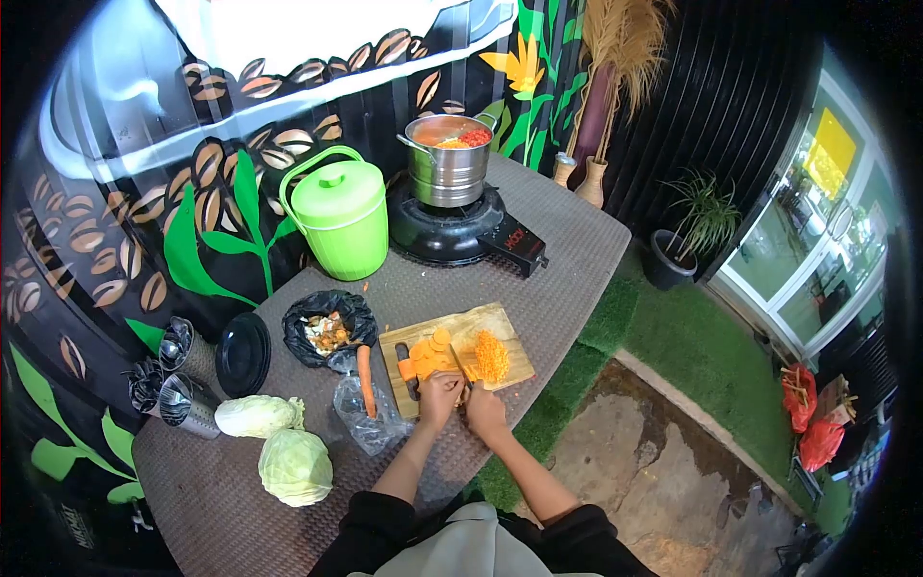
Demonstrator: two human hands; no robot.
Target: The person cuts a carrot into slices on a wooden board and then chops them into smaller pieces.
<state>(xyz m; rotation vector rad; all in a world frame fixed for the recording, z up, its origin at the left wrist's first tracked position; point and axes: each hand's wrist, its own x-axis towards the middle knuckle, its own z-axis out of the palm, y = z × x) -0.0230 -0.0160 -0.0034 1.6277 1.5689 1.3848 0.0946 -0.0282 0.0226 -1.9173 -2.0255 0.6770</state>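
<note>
A wooden cutting board (pixel 520 358) lies near the table's front edge. My right hand (pixel 487 412) is closed around the handle of a knife (pixel 460 357), whose blade points away from me over the board. Beside it, my left hand (pixel 439 395) has its fingers curled down on carrot at the blade; its fingertips partly hide the piece. Carrot slices (pixel 432 352) lie ahead of my left hand. To the right of the blade is a heap of diced carrot (pixel 491 357). A dark, elongated object (pixel 405 371) rests along the board's left side.
A whole carrot (pixel 365 381) lies on a clear plastic bag (pixel 381 433), near a black bag of peelings (pixel 332 327). Cabbages (pixel 295 467) sit at left. Behind stand a lidded green bucket (pixel 338 216) and a steel pot (pixel 448 173) on a black stove (pixel 447 231).
</note>
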